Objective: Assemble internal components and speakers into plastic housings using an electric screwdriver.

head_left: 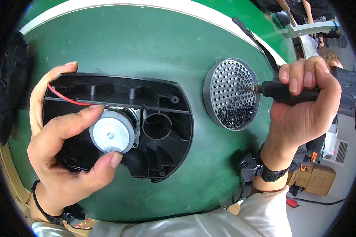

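My left hand (pixel 61 148) grips a round speaker (pixel 111 136) with a silvery magnet back, index finger above and thumb below. The speaker sits in a black plastic housing (pixel 176 154), whose left end my other fingers wrap. A red wire (pixel 69 98) runs along the housing's upper left and passes out of sight near my index finger. My right hand (pixel 306 96) is closed round a black electric screwdriver (pixel 279 89), held level with its bit pointing left. The bit's tip overlaps the perforated face of a round grey screw tray (pixel 208 98); contact I cannot tell. Black screws (pixel 237 117) are heaped at the tray's near side.
All this is on a green tabletop (pixel 146 43) with a pale curved far edge (pixel 154 7). A black strap (pixel 261 43) lies over the far right edge. A dark object (pixel 14 79) is at far left. Cardboard boxes (pixel 320 179) stand at right; another person (pixel 310 14) is beyond.
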`<state>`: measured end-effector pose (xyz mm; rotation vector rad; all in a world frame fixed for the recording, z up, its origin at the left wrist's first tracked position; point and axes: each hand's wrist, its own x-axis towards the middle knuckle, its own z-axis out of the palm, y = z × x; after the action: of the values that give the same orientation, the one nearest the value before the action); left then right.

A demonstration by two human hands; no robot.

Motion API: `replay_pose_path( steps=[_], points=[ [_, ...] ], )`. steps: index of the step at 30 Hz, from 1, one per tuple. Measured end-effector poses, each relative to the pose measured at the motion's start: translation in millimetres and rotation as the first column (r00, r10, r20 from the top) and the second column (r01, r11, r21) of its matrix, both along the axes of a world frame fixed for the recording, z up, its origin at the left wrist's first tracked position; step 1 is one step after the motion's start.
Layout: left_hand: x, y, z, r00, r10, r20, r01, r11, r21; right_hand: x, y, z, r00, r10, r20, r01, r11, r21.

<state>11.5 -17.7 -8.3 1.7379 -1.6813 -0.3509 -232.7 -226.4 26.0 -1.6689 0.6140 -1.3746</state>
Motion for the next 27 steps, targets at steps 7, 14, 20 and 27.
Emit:
replay_pose_path(
  steps=[7,14,20,27],
  points=[
    [5,-1,3,1.0,-0.001,-0.01,0.001,1.0,0.005,1,-1,8,1.0,0.009,0.002,-0.009,0.998,0.062],
    [-20,3,-2,1.0,0.004,0.012,-0.003,1.0,-0.03,-22,2,2,0.998,0.062,0.018,-0.064,0.988,0.142],
    [-1,-1,0,0.999,-0.028,0.037,0.03,0.997,-0.067,1,11,11,0.997,-0.057,0.061,0.051,0.994,0.093],
    [-2,4,9,0.998,0.028,0.058,-0.024,0.998,-0.062,-26,31,71,0.918,0.318,0.236,-0.327,0.945,-0.004]
  ],
)
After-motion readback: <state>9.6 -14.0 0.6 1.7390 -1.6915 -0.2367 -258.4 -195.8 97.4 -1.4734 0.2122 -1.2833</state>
